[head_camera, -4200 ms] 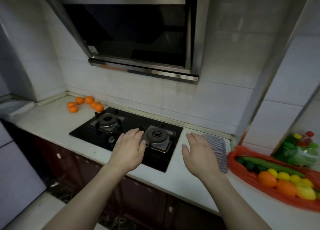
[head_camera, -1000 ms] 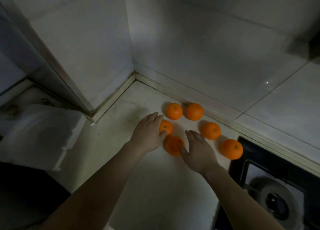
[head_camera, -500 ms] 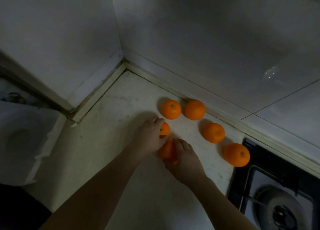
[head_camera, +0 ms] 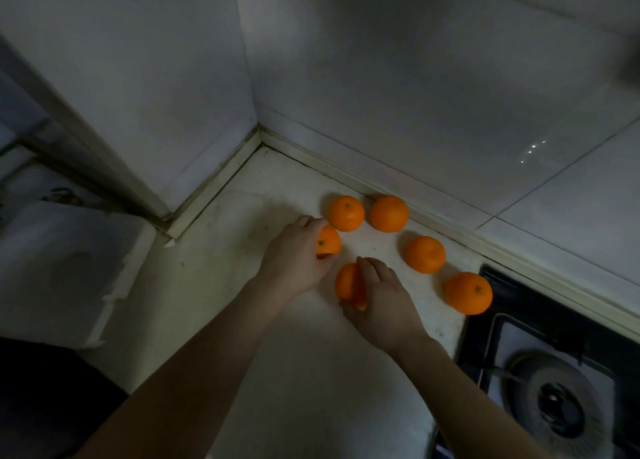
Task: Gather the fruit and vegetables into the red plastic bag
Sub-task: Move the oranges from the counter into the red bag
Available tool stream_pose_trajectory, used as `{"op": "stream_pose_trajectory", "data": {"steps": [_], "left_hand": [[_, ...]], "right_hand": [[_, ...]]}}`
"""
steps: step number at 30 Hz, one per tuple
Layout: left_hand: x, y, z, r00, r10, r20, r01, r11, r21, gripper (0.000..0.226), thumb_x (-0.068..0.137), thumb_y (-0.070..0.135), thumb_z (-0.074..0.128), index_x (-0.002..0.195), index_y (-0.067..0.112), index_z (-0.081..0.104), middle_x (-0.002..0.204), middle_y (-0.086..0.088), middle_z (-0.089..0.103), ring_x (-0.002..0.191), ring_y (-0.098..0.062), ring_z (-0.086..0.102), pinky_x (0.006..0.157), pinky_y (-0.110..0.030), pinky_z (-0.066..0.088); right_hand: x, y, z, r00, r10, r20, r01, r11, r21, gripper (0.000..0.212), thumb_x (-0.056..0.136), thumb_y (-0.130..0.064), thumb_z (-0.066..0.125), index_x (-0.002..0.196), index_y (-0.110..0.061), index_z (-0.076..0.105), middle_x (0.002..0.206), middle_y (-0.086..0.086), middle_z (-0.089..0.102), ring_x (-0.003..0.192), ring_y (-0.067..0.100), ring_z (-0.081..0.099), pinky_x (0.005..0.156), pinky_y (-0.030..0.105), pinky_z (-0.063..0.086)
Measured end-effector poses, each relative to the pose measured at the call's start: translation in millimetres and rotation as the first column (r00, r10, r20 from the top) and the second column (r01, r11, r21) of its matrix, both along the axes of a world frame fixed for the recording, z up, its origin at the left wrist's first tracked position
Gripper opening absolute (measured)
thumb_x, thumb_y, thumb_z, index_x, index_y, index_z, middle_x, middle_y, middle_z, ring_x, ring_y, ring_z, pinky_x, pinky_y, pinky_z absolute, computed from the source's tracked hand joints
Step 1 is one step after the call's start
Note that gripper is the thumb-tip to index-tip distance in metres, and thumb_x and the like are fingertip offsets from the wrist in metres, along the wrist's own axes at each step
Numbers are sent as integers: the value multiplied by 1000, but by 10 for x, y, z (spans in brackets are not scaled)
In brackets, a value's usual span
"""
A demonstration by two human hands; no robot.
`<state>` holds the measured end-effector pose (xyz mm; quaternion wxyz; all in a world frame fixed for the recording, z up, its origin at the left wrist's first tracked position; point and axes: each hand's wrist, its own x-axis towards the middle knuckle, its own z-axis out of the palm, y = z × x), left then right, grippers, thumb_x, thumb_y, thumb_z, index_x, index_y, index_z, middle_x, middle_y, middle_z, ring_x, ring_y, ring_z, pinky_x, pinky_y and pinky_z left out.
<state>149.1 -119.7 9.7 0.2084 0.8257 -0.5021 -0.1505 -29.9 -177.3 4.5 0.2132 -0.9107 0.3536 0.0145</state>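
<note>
Stem-up orange (head_camera: 329, 242) in left hand (head_camera: 294, 257)

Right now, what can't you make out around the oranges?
- Red bag: outside the head view.
- Orange under left hand: mostly covered, grip unclear.
- Orange under right hand: fingers hide its right side.
- Stove: cut off by the right edge.

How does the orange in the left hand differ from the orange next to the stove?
The orange in the left hand is half covered by the left hand; the orange next to the stove lies free, untouched. The held one looks smaller and shows its green stem sideways; the free one shows it upward. Both are round and orange.
</note>
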Motion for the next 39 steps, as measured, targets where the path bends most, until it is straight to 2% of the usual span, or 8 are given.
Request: {"op": "stream_pose_trajectory", "data": {"steps": [10, 16, 21, 29, 34, 39], "left_hand": [[-430, 692, 662, 999, -9, 42, 15, 989, -149, 62, 82, 45, 68, 135, 22, 45, 130, -2, 51, 110, -22, 55, 84, -35, 50], [-784, 1240, 952, 997, -53, 55, 62, 980, -190, 62, 85, 43, 66, 137, 21, 41, 134, -3, 46, 115, -23, 52, 89, -36, 48], [-1067, 1742, 1170, 994, -79, 72, 94, 969, -229, 65, 84, 43, 65, 139, 19, 40, 137, -4, 44, 117, -25, 50, 92, -39, 48], [-1531, 2426, 1498, 983, -153, 101, 178, 927, -329, 64, 81, 42, 69, 136, 20, 44, 138, -3, 45, 117, -26, 52, 91, -41, 48], [-1939, 2649, 1663, 965, -233, 118, 261, 883, -389, 60, 80, 42, 71, 132, 23, 48, 135, 0, 47, 113, -23, 53, 82, -31, 44], [-2405, 2730, 1816, 940, -320, 119, 340, 836, -431, 62, 79, 41, 72, 133, 24, 49, 137, 2, 47, 118, -21, 51, 87, -33, 47]], "right_hand": [[-401, 587, 640, 985, -104, 134, 117, 989, -88, 83, 80, -44, 66, 147, -17, 26, 149, 2, 32, 133, 20, 33, 106, 30, 32], [-773, 1169, 992, 949, -192, 248, 230, 964, -134, 84, 80, -44, 68, 147, -17, 26, 149, 0, 32, 131, 20, 35, 103, 32, 35], [-1136, 1706, 1220, 928, -242, 284, 298, 939, -174, 83, 79, -44, 70, 146, -15, 29, 148, 2, 36, 130, 21, 36, 104, 34, 35], [-1725, 2521, 1536, 900, -283, 333, 376, 889, -261, 83, 77, -43, 71, 145, -15, 33, 146, 3, 39, 128, 24, 39, 103, 36, 36], [-2221, 2902, 1751, 866, -344, 364, 457, 841, -291, 80, 77, -42, 71, 144, -17, 35, 144, 2, 41, 130, 23, 38, 104, 35, 36], [-2761, 3143, 1927, 809, -415, 417, 558, 765, -321, 78, 78, -43, 71, 143, -20, 34, 143, 0, 41, 128, 22, 40, 102, 37, 40]]}}
